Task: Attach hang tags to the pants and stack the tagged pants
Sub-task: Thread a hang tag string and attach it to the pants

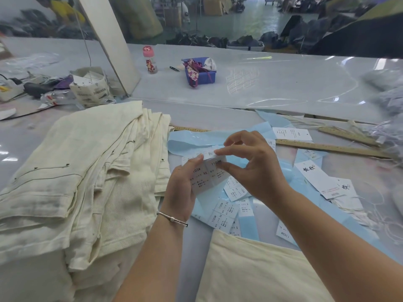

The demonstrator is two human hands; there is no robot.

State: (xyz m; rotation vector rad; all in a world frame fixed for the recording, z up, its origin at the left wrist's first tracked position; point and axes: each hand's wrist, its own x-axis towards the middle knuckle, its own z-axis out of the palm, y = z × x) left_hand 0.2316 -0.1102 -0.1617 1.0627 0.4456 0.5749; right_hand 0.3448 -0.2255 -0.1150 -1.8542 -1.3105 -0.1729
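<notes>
label sheet: white size stickers on blue backing, printed "1103#" and "XS", held up over the surface between my two hands, right of the pants pile.
left hand: grip wrapped round the sheet's left edge, thumb on top near the upper corner; thin bracelet on the wrist.
right hand: grip narrow, thumb and forefinger pinching the top right corner of the sheet, other fingers spread loose above.
pants pile: cream pants stacked in folds on the left, touching the near edge of the surface; dark rivets and stitch lines show on the top pair.
cream cloth: another cream piece at the near edge, under my right forearm; can't tell if it's pants.
loose stickers: more size labels and blue backing strips scattered below and right of my hands.
hang tags: white cards with black characters, right of my hands, strings trailing beside them.
rulers: wooden, lying beyond the tags.
surface: grey, glossy.
far side: blue bin with cloth scraps, pink-capped bottle left of it, printed paper bag at far left.
</notes>
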